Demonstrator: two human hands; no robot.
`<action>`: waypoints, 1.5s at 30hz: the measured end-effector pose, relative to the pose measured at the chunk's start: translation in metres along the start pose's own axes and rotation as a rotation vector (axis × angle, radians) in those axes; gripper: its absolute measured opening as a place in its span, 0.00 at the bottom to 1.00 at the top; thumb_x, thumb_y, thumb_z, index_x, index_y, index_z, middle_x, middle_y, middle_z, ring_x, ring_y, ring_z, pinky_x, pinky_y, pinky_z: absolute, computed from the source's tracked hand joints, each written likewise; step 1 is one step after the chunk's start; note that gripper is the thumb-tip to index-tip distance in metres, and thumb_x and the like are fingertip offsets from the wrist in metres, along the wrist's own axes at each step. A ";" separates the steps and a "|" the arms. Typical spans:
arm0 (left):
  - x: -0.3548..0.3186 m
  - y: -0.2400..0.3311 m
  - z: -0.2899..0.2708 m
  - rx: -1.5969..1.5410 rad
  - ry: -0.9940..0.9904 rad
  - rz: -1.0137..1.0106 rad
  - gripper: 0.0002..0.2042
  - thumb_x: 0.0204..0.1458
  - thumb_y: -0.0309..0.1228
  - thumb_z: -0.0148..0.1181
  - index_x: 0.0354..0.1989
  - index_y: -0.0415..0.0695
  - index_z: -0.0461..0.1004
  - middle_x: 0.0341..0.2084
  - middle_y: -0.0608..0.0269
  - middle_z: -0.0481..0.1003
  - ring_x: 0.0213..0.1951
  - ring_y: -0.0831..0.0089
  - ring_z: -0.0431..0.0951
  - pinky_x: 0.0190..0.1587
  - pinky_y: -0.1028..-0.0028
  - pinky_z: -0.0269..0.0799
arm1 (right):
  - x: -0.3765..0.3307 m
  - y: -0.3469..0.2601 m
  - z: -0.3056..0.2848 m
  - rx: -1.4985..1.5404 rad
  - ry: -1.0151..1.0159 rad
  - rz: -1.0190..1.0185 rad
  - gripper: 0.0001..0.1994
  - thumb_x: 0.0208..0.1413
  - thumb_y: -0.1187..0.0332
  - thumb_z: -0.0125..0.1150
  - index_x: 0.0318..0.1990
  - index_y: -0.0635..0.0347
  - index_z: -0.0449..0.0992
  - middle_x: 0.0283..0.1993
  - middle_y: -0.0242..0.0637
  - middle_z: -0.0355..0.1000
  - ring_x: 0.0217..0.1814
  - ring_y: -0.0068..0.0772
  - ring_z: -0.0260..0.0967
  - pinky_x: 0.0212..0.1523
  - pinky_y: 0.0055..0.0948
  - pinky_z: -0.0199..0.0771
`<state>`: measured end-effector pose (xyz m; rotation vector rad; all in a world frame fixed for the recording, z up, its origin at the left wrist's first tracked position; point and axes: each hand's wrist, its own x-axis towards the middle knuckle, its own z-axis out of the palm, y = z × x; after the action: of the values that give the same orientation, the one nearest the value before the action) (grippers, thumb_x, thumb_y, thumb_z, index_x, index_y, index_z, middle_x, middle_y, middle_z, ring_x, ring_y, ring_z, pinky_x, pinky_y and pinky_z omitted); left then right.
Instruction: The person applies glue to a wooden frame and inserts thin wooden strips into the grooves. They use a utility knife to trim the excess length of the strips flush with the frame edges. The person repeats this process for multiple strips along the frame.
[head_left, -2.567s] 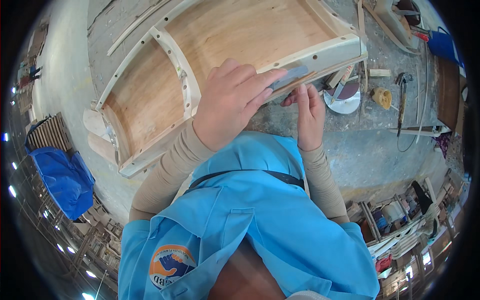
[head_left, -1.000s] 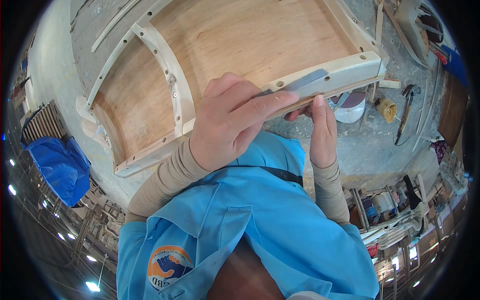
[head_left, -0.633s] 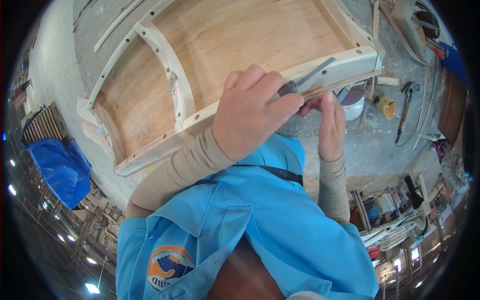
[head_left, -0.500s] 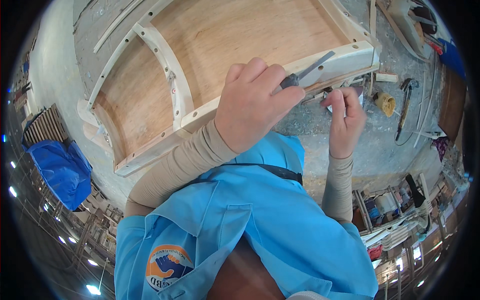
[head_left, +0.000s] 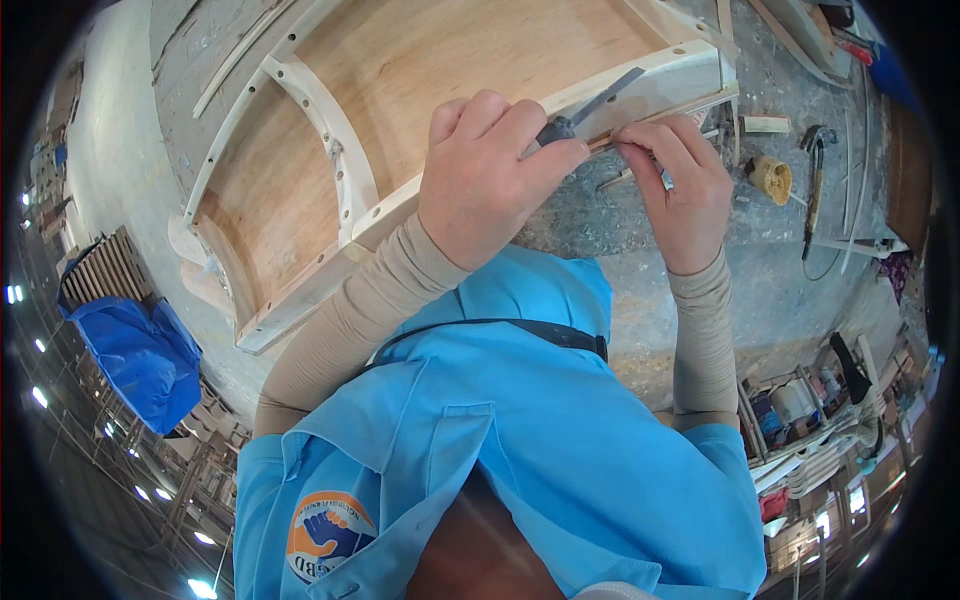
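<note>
A round orange, blue and white badge [head_left: 322, 533] sits on the blue shirt's chest.

L hand [head_left: 490, 180] grips blade tool [head_left: 590, 108]; R hand [head_left: 675, 195] pinches frame edge [head_left: 660, 85].

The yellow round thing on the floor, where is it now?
In the head view, the yellow round thing lies on the grey floor at upper right, just right of the right hand, beside a hammer.

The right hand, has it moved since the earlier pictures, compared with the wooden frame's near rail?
Yes. The right hand first pressed against the near rail of the wooden frame beside the left hand; now it sits slightly below and right of the rail, pinching something small.
</note>
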<state>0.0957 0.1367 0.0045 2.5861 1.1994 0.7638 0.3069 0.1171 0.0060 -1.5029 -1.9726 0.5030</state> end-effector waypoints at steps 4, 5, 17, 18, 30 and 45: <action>-0.001 -0.001 0.002 0.019 0.002 0.022 0.13 0.39 0.33 0.71 0.36 0.61 0.82 0.27 0.72 0.66 0.33 0.69 0.67 0.40 0.68 0.58 | 0.002 -0.002 0.001 0.020 -0.021 0.063 0.05 0.52 0.72 0.66 0.36 0.56 0.77 0.32 0.36 0.71 0.32 0.42 0.72 0.32 0.36 0.69; -0.002 -0.001 0.002 0.023 0.007 0.025 0.13 0.38 0.33 0.70 0.36 0.61 0.82 0.26 0.72 0.65 0.33 0.69 0.66 0.41 0.68 0.58 | 0.004 -0.004 -0.001 0.030 -0.042 0.081 0.05 0.52 0.72 0.66 0.36 0.56 0.77 0.32 0.36 0.71 0.32 0.43 0.72 0.32 0.36 0.69; -0.001 0.001 0.002 0.036 -0.011 0.024 0.17 0.38 0.31 0.70 0.39 0.63 0.83 0.26 0.72 0.64 0.32 0.69 0.65 0.42 0.68 0.58 | 0.011 -0.005 -0.004 0.199 -0.054 0.197 0.04 0.52 0.75 0.67 0.34 0.62 0.77 0.30 0.37 0.73 0.30 0.33 0.75 0.30 0.30 0.70; -0.001 0.002 0.002 0.040 -0.014 0.026 0.17 0.38 0.31 0.70 0.40 0.63 0.83 0.26 0.72 0.64 0.32 0.69 0.65 0.42 0.68 0.58 | 0.012 -0.005 -0.004 0.206 -0.048 0.200 0.04 0.51 0.75 0.67 0.34 0.62 0.77 0.29 0.37 0.72 0.30 0.33 0.75 0.30 0.30 0.70; 0.003 0.004 0.008 0.045 -0.009 0.023 0.16 0.40 0.33 0.70 0.41 0.64 0.83 0.25 0.72 0.62 0.31 0.70 0.64 0.42 0.68 0.57 | 0.012 -0.005 -0.008 0.150 -0.122 0.165 0.04 0.53 0.74 0.64 0.35 0.58 0.76 0.32 0.36 0.71 0.30 0.36 0.74 0.29 0.33 0.69; 0.003 0.003 0.011 0.101 0.007 0.053 0.18 0.39 0.31 0.67 0.41 0.66 0.83 0.24 0.73 0.60 0.30 0.71 0.62 0.41 0.70 0.57 | 0.008 -0.002 0.000 0.271 -0.087 0.278 0.04 0.51 0.74 0.65 0.33 0.60 0.75 0.26 0.35 0.73 0.27 0.30 0.72 0.29 0.29 0.68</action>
<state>0.1047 0.1371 -0.0024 2.7088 1.2053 0.7417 0.3041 0.1239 0.0085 -1.6068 -1.6824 0.9281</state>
